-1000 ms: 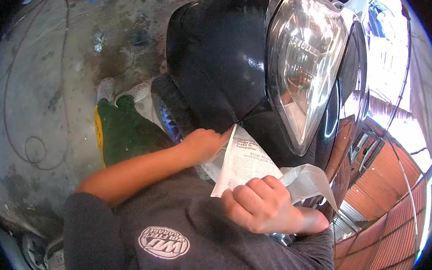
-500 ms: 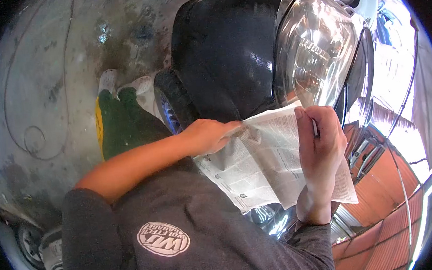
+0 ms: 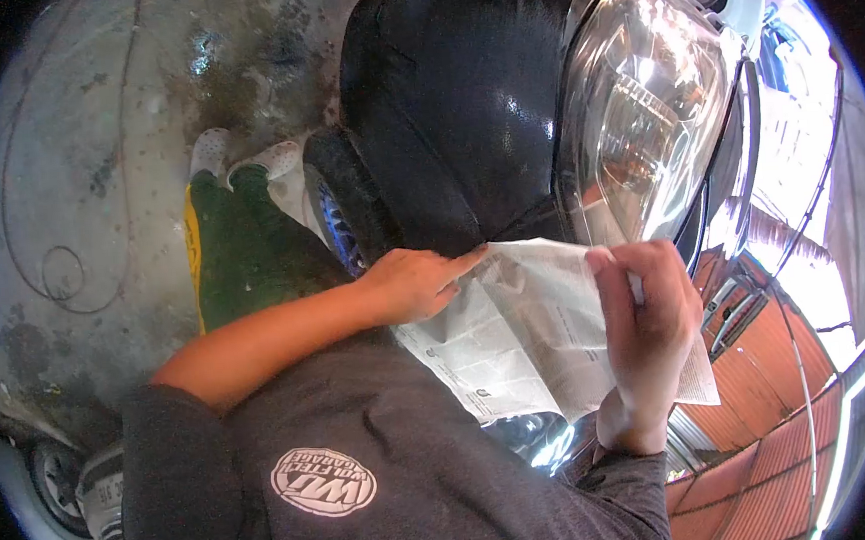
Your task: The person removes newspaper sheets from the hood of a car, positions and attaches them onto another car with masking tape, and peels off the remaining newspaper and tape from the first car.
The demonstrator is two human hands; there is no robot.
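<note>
A sheet of newspaper [image 3: 526,319] is stretched between both hands in front of the black body panel [image 3: 462,117]. My left hand [image 3: 408,284] is at its left upper corner, the index finger extended and pressing the paper's edge at the panel's lower tip, the other fingers curled with the paper beneath. Pinched between the thumb and fingers of my right hand [image 3: 650,300] is the sheet's upper edge, just below the clear headlight [image 3: 647,104]. The paper hangs down toward the dark shirt [image 3: 363,425].
A wheel with a blue rim [image 3: 338,231] sits beside the panel. Legs in green trousers [image 3: 250,248] and light clogs [image 3: 269,161] are on the stained floor [image 3: 97,203], where a thin cable [image 3: 123,141] lies. Another vehicle [image 3: 62,492] shows at lower left.
Since a second ago, the folded newspaper has been spread open and my right hand has moved up and right with its edge. Over the last half second it has dropped slightly; my left hand stays near the panel's tip.
</note>
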